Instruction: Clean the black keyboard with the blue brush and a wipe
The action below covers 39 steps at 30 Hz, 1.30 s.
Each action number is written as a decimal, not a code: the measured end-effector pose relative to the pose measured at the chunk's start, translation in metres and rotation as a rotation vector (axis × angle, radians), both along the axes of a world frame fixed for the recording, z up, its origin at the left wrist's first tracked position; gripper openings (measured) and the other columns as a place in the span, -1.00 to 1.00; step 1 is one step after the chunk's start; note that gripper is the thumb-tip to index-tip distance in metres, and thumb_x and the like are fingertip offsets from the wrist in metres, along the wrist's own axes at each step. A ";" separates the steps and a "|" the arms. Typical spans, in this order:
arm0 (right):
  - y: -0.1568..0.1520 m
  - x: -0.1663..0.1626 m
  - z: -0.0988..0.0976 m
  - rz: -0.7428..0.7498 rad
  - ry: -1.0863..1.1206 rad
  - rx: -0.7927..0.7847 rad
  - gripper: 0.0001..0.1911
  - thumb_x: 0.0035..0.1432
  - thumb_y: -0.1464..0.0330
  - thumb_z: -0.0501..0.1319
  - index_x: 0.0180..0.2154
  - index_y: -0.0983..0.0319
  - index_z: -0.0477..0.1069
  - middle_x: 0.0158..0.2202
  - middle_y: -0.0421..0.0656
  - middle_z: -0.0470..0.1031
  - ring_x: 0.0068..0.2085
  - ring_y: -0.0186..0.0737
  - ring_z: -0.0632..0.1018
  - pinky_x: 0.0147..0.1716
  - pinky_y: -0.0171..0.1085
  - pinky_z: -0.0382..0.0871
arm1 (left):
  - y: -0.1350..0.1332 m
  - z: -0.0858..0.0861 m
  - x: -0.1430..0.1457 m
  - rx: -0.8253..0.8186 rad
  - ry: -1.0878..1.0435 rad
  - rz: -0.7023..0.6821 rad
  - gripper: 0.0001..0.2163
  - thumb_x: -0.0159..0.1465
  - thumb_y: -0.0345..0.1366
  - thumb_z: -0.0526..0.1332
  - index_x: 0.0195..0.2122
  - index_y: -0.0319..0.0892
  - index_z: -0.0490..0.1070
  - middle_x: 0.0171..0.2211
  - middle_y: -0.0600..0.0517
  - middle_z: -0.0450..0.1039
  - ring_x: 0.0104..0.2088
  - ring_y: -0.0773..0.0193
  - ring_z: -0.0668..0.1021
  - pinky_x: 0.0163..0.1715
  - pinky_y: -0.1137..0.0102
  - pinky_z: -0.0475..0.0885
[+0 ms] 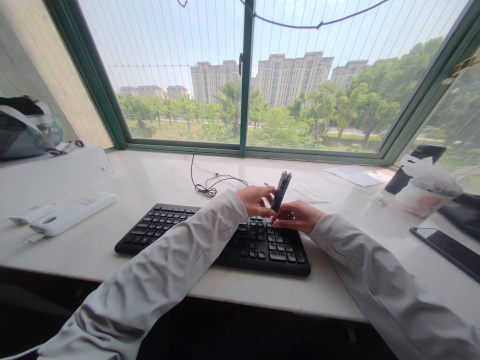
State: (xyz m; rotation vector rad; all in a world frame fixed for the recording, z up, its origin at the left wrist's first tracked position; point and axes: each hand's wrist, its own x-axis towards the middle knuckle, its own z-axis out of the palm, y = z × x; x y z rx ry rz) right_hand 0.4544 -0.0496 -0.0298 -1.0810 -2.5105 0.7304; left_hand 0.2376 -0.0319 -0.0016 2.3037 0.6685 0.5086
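Observation:
A narrow dark block with a metallic upper end (282, 191) stands tilted above the keyboard, and its exact kind does not show. My left hand (257, 200) is closed on its left side, thumb and fingers pinching it. My right hand (296, 216) sits at its lower end with fingers drawn together; a small, thin, reddish bit shows near the fingertips, too small to name. Beneath both hands lies a black keyboard (277, 256), partly covered by my left sleeve and my hands.
A thin black cable (205, 190) is coiled behind the keyboard. On the left are a white power strip (75, 215) and a white box (56, 170) with a helmet-like item (30, 127) on top. A phone (450, 250), a bagged cup (423, 192) and paper (358, 176) lie right.

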 end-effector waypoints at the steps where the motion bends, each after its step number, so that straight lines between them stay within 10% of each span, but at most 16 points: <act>1: 0.000 0.000 0.000 0.010 0.002 0.015 -0.50 0.06 -0.04 0.27 -0.26 0.29 0.56 -0.49 -0.16 0.46 -0.47 -0.29 0.37 -0.46 -0.27 0.21 | 0.000 0.000 0.000 0.001 -0.008 -0.008 -0.60 0.12 -0.29 0.35 -0.02 -0.20 0.34 -0.18 -0.04 0.51 -0.45 0.37 0.57 -0.50 0.48 0.43; 24: 0.002 0.011 0.010 0.095 0.056 0.076 -0.58 0.12 0.01 0.23 -0.29 0.24 0.57 -0.47 -0.17 0.51 -0.47 -0.32 0.39 -0.45 -0.30 0.20 | -0.008 0.002 0.000 0.078 -0.009 -0.134 -0.74 0.16 -0.32 0.29 -0.11 -0.24 0.40 -0.25 -0.04 0.53 -0.31 0.31 0.57 -0.28 0.42 0.51; 33: 0.003 0.020 0.018 -0.059 0.084 0.215 -0.50 0.19 -0.05 0.11 -0.29 0.23 0.57 -0.55 -0.17 0.51 -0.48 -0.27 0.41 -0.40 -0.28 0.21 | -0.007 -0.009 0.011 0.057 0.042 -0.172 -0.55 0.24 -0.37 0.16 0.18 -0.10 0.22 -0.26 0.05 0.55 -0.20 0.25 0.56 -0.19 0.40 0.42; 39: 0.003 0.020 0.023 -0.358 0.220 0.392 -0.45 0.22 -0.05 0.07 -0.53 0.23 0.45 -0.61 -0.18 0.45 -0.53 -0.29 0.39 -0.43 -0.29 0.21 | -0.010 -0.014 0.015 0.054 0.074 -0.095 -0.68 0.23 -0.32 0.13 0.03 -0.11 0.28 -0.35 0.12 0.52 -0.24 0.25 0.54 -0.16 0.40 0.36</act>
